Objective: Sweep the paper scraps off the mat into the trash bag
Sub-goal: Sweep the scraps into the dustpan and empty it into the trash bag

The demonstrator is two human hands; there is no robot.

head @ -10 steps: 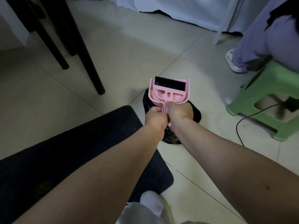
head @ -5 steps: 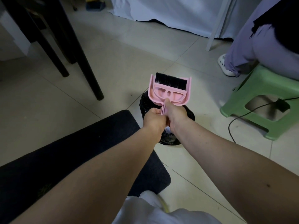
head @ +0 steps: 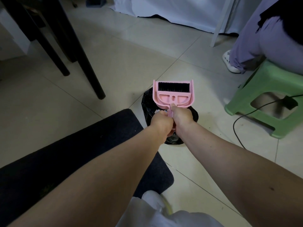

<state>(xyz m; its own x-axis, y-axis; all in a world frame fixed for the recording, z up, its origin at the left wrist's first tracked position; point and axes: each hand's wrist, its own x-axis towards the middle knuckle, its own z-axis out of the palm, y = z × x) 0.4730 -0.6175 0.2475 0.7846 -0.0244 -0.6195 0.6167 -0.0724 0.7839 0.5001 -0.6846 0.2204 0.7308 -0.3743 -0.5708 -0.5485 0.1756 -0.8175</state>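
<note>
gripping the pink handles together, the left hand (head: 161, 122) and right hand (head: 182, 117) hold the pink dustpan (head: 173, 98) with its black-bristled brush (head: 173, 87) nested inside, over the black trash bag (head: 148, 104); white paper scraps (head: 157, 111) show in the bag, and the dark mat (head: 78, 154) lies at 8 o'clock of it
</note>
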